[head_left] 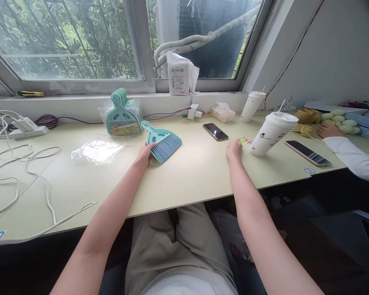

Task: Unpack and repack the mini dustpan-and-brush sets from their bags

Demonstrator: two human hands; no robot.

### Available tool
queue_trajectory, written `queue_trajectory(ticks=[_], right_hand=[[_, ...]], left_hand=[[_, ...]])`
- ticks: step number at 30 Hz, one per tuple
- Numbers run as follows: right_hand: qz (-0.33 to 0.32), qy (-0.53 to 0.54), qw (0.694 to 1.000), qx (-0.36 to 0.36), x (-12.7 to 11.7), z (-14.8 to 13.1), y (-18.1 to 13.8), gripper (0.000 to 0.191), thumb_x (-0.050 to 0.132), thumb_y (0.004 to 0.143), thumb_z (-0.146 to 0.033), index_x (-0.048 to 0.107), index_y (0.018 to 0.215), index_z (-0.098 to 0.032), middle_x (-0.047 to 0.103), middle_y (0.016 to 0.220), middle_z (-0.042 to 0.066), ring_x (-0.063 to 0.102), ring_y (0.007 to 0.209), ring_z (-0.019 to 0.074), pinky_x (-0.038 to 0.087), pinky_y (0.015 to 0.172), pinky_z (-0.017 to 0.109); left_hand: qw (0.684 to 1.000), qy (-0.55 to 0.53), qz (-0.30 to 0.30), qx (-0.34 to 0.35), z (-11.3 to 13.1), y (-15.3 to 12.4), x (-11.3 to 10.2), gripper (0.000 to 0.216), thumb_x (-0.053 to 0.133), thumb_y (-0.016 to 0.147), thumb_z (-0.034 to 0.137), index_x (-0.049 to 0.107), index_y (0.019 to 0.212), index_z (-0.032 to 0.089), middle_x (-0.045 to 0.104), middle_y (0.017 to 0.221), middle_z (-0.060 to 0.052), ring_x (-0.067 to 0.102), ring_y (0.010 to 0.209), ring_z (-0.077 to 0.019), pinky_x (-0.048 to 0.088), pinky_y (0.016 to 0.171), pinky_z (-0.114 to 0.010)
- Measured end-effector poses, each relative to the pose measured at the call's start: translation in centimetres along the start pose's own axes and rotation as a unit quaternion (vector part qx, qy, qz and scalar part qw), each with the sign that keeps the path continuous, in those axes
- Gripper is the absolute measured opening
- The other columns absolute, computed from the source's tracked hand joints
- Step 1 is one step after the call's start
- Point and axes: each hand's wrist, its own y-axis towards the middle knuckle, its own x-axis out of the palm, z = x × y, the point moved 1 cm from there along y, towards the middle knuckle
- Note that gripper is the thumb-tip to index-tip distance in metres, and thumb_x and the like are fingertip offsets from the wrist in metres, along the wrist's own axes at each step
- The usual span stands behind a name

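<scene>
My left hand (145,153) grips the left edge of a turquoise mini dustpan (153,132) with a small brush (167,146) of grey-blue bristles fitted in it. The set is on the table, its handle pointing away from me. Over to the right, my right hand (234,150) has its fingers closed at the edge of a colourful printed card (246,141); the fingertips are partly hidden. Behind the left hand stands a stack of similar dustpan sets (124,114) in clear wrapping. An opened-out clear plastic bag (97,151) lies left of my left hand.
White cables (49,196) sprawl on the left by a power strip (29,131). A black phone (215,132), tissue pack (223,112) and two lidded cups, the nearer cup (272,133) large, stand right. Another phone (307,153) lies near a co-worker's sleeve (353,157).
</scene>
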Motion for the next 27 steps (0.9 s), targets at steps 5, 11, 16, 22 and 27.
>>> queue_trajectory(ticks=[5, 11, 16, 22, 27], right_hand=[[0.007, 0.016, 0.999, 0.036, 0.0, 0.1, 0.1, 0.036, 0.041, 0.092, -0.017, 0.062, 0.114, 0.002, 0.059, 0.113, 0.03, 0.057, 0.113, 0.0337, 0.045, 0.096, 0.045], [0.051, 0.052, 0.996, 0.044, -0.7, 0.4, -0.3, 0.031, 0.046, 0.089, -0.018, 0.07, 0.097, 0.0, 0.065, 0.094, 0.029, 0.063, 0.096, 0.0367, 0.049, 0.083, 0.05], [0.233, 0.115, 0.965, 0.017, -3.4, -1.6, -2.3, 0.037, 0.038, 0.095, -0.032, 0.069, 0.105, -0.016, 0.059, 0.117, 0.018, 0.051, 0.118, 0.0301, 0.048, 0.086, 0.043], [0.179, 0.329, 0.927, -0.023, -4.3, -8.3, -6.4, 0.048, 0.031, 0.096, -0.047, 0.065, 0.106, -0.015, 0.065, 0.092, 0.011, 0.064, 0.084, 0.0219, 0.051, 0.073, 0.034], [-0.025, 0.495, 0.844, -0.204, -3.4, -12.7, -12.1, 0.043, 0.046, 0.087, -0.056, 0.067, 0.09, -0.019, 0.067, 0.087, 0.006, 0.06, 0.053, 0.0143, 0.049, 0.052, 0.029]], left_hand=[[1.0, 0.019, 0.019, -0.014, -0.1, 0.2, 0.0, 0.024, 0.069, 0.067, 0.019, 0.062, 0.09, 0.016, 0.066, 0.086, -0.008, 0.067, 0.078, -0.0195, 0.055, 0.072, -0.032], [1.0, 0.02, 0.014, -0.007, -0.1, -0.2, 0.1, 0.027, 0.068, 0.068, 0.02, 0.062, 0.094, 0.017, 0.066, 0.086, -0.006, 0.066, 0.08, -0.0198, 0.055, 0.075, -0.033], [1.0, 0.019, 0.01, -0.016, -0.2, 0.0, 0.1, 0.03, 0.067, 0.071, 0.019, 0.062, 0.101, 0.016, 0.067, 0.09, -0.007, 0.067, 0.081, -0.0193, 0.056, 0.075, -0.032], [0.996, 0.031, -0.062, -0.047, -0.1, -0.1, 0.1, 0.038, 0.068, 0.07, 0.024, 0.06, 0.107, 0.02, 0.067, 0.091, -0.006, 0.067, 0.084, -0.0214, 0.056, 0.075, -0.035], [0.989, 0.049, -0.124, -0.063, 0.3, -1.0, 0.1, 0.036, 0.072, 0.067, 0.03, 0.062, 0.1, 0.019, 0.067, 0.088, -0.006, 0.067, 0.079, -0.0202, 0.055, 0.072, -0.032]])
